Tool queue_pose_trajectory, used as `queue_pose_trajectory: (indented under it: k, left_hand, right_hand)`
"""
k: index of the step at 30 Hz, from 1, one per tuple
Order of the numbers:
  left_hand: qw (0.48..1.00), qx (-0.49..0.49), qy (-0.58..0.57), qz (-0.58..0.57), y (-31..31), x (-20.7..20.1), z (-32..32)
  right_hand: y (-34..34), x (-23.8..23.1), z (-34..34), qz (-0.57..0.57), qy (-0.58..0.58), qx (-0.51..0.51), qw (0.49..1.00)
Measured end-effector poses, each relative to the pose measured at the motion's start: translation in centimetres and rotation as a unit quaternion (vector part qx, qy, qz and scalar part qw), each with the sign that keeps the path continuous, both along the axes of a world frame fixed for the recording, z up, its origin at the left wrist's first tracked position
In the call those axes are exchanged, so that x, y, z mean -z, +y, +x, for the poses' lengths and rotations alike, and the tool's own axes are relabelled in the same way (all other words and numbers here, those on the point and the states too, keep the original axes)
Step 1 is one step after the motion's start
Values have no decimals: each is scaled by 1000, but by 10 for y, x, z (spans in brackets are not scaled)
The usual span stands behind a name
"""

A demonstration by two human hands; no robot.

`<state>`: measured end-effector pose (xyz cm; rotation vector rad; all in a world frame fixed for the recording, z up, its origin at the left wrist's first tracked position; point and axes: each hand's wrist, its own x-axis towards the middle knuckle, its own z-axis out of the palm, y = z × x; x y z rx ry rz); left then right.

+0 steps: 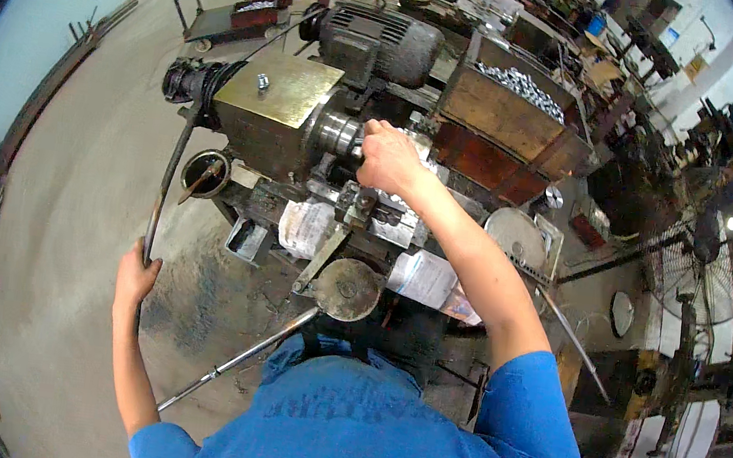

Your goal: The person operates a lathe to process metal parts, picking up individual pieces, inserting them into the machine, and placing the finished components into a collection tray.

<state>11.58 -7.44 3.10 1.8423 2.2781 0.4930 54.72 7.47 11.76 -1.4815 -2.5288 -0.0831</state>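
Note:
My left hand [135,278] is closed around the lower end of a long dark lever [171,170], which rises to the left end of the lathe headstock [255,128]. My right hand [391,159] reaches to the bright round chuck [339,134], its fingers curled at the front of it. What those fingers hold, if anything, is hidden behind the hand. Just below them sits the tool post [360,205] on the slide. A small shiny metal part [263,82] stands on the brass-coloured cover plate [296,92] of the headstock.
A motor [378,43] stands behind the headstock. To the right, a rusty bin [490,116] holds many small shiny metal parts [523,89]. Nearer me are a round disc [348,289] and a metal bar [241,358]. A fan [703,243] stands at the far right.

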Motion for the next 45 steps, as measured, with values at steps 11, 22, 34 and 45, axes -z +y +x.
queue_pose_trajectory:
  k: [11,22,34,45]
  left_hand:
    - [997,-72,-21,-23,-8,30,-18]
    - [964,-86,250,-16,32,26,-142]
    - [913,-33,40,404,76,40,-74]
    - [949,188,163,-195,139,238,1]
  right_hand:
    - [38,35,-16,-84,33,40,995]
    - [46,26,-31,-52,157,88,982]
    - [-19,-2,42,105,308,0,946]
    - [-196,45,266,20,256,372,892]
